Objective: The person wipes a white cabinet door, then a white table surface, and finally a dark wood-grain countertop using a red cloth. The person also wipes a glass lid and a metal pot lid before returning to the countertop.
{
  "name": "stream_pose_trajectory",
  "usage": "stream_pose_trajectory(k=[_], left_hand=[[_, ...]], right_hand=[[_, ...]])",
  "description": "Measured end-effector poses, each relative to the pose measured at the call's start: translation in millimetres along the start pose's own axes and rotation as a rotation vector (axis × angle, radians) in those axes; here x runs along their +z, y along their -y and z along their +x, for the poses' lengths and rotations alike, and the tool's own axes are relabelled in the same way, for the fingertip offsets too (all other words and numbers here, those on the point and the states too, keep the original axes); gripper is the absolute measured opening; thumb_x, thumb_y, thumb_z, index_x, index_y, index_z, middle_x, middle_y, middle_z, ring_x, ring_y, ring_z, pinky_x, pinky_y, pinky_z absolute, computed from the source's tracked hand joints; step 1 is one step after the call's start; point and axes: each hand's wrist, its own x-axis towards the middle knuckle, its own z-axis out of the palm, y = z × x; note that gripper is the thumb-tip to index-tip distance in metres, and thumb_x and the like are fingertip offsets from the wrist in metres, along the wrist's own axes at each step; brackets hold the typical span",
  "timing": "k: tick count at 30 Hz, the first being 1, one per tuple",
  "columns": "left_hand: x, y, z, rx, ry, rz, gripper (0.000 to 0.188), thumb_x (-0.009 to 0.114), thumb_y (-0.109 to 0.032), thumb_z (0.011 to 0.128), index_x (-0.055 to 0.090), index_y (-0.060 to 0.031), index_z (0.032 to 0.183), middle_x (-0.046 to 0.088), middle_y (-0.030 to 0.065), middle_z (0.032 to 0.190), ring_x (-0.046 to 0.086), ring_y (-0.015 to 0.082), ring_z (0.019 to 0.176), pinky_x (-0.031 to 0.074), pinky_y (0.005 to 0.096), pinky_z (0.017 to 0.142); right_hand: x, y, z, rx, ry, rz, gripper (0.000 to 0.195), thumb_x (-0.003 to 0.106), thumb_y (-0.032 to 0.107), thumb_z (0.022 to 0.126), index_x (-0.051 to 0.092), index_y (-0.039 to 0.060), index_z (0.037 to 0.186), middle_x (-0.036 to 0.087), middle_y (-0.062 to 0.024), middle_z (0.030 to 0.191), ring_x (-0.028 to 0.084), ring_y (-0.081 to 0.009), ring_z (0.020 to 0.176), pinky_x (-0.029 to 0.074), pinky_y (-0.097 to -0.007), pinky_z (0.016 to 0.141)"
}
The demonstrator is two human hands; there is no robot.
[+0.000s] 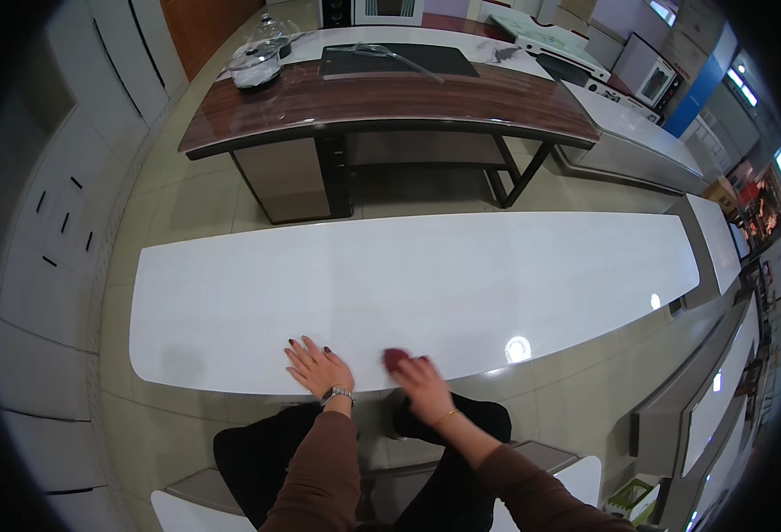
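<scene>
A long glossy white table (430,279) with rounded corners lies before me. Near its front edge, my left hand (319,367) rests palm down with the fingers spread, and nothing is in it. A metal watch band circles that wrist. To the right, my right hand (420,389) grips a small dark red thing (396,359), blurred, at the tabletop by the same edge. What the red thing is, I cannot tell; the fingers partly cover it. A thin gold-coloured bracelet hangs on the right wrist.
Beyond the table stands a brown-topped desk (390,100) with a black panel (397,61), a plastic-wrapped glass-lidded pot (255,64) and a clear-wrapped long thing (404,58). White cabinets (51,219) line the left. A green-and-white basket (633,499) sits low at the right.
</scene>
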Motion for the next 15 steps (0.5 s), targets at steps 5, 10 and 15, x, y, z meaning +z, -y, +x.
stream_pose_trajectory(k=[5, 10, 15], left_hand=[[-2.1, -3.3, -0.6, -0.004, 0.025, -0.027, 0.053, 0.042, -0.023, 0.093, 0.034, -0.0056, 0.142, 0.020, 0.0180, 0.154, 0.011, 0.0351, 0.144, 0.008, 0.0521, 0.114], [1.5, 2.2, 0.7, 0.002, -0.002, -0.008, 0.053, 0.042, -0.024, 0.093, 0.034, -0.0058, 0.142, 0.020, 0.0181, 0.154, 0.011, 0.0348, 0.144, 0.008, 0.0531, 0.114], [0.7, 2.3, 0.5, 0.008, 0.010, -0.016, 0.054, 0.042, -0.025, 0.092, 0.034, -0.0059, 0.142, 0.019, 0.0181, 0.154, 0.010, 0.0347, 0.144, 0.007, 0.0530, 0.114]], right_hand=[[-24.9, -76.2, -18.5, 0.373, -0.247, -0.091, 0.046, 0.058, -0.003, 0.068, 0.063, 0.0062, 0.113, 0.054, -0.0132, 0.127, 0.046, -0.0360, 0.118, 0.035, -0.0479, 0.105], [-2.8, -29.8, 4.6, 0.495, -0.226, -0.082, 0.051, 0.057, -0.003, 0.065, 0.061, 0.0041, 0.115, 0.053, -0.0152, 0.127, 0.046, -0.0365, 0.117, 0.032, -0.0493, 0.106], [30.8, 63.4, 20.1, 0.147, -0.060, 0.050, 0.050, 0.062, 0.002, 0.064, 0.060, 0.0053, 0.114, 0.051, -0.0122, 0.128, 0.047, -0.0339, 0.116, 0.033, -0.0495, 0.106]])
